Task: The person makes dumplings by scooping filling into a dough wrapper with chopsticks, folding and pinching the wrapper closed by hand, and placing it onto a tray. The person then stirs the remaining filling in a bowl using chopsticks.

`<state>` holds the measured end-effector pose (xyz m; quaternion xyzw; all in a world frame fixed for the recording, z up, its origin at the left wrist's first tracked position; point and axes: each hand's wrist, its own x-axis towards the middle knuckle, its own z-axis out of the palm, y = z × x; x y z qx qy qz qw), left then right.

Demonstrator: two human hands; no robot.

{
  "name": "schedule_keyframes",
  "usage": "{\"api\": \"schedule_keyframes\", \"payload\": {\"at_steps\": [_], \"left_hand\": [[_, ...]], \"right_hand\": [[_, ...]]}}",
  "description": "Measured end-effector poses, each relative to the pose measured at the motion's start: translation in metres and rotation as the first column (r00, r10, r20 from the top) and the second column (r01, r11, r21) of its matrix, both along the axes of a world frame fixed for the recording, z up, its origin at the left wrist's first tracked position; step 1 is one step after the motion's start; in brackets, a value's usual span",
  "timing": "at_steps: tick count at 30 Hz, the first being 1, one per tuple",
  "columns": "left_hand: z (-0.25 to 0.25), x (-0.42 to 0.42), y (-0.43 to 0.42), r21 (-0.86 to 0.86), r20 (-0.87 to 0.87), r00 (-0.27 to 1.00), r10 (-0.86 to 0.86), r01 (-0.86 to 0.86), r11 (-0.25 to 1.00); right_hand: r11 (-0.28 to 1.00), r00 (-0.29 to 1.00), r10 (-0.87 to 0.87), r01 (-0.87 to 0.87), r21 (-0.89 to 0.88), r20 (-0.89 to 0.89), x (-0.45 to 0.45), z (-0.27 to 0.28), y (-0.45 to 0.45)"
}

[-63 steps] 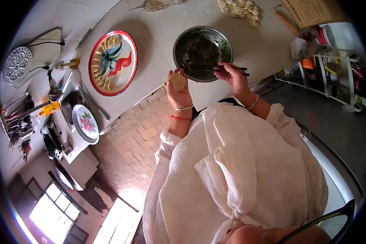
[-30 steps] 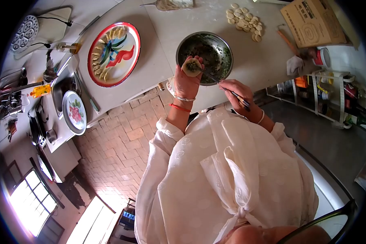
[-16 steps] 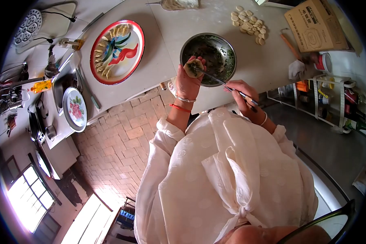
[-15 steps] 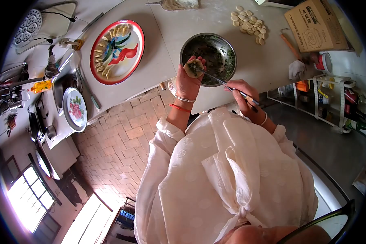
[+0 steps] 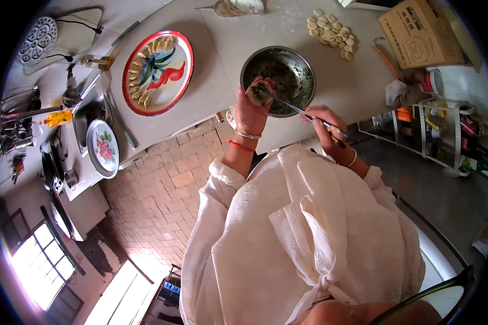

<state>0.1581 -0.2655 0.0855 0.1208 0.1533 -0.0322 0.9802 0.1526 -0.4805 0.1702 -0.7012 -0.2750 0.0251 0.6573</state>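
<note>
A round dumpling wrapper point(image 5: 254, 97) with dark green filling on it rests in my left hand point(image 5: 248, 118), palm up with the fingers curled around its edge. My right hand point(image 5: 326, 125) grips a pair of chopsticks point(image 5: 293, 106), whose tips touch the filling on the wrapper. Just beyond both hands is a steel mixing bowl point(image 5: 313, 81), with chopped green filling clinging to its inside. Several folded dumplings point(image 5: 135, 76) line the left side of a red-rimmed enamel tray point(image 5: 188, 70) with a painted pattern.
Several flat dough rounds point(image 5: 331, 30) lie on the counter point(image 5: 222, 59) at the back right. A scoop with flour point(image 5: 238, 7) is at the back edge. To the right are a cardboard box point(image 5: 420, 35) and a wire rack point(image 5: 439, 135). A flowered plate point(image 5: 95, 162) sits beside the sink.
The chopstick tips have shifted slightly on the filling, which looks spread a bit wider over the wrapper. The view has tilted slightly; both hands stay in nearly the same place.
</note>
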Motion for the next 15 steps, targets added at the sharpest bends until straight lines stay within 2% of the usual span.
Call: {"api": "schedule_keyframes", "payload": {"at_steps": [3, 6, 15], "left_hand": [[0.0021, -0.0004, -0.0011, -0.008, -0.023, 1.000, 0.004, -0.004, 1.000], [0.0010, -0.0012, -0.0017, -0.029, -0.011, 1.000, -0.001, 0.001, 1.000], [-0.0014, 0.0001, -0.0020, -0.030, -0.008, 1.000, -0.011, 0.011, 1.000]], "right_hand": [[0.990, 0.988, -0.057, 0.074, 0.121, -0.143, 0.0022, 0.0019, 0.0005], [0.987, 0.980, -0.090, 0.111, 0.112, -0.177, 0.0055, 0.0042, 0.0017], [0.995, 0.989, -0.031, 0.045, 0.088, -0.147, 0.0000, 0.0016, 0.0052]]}}
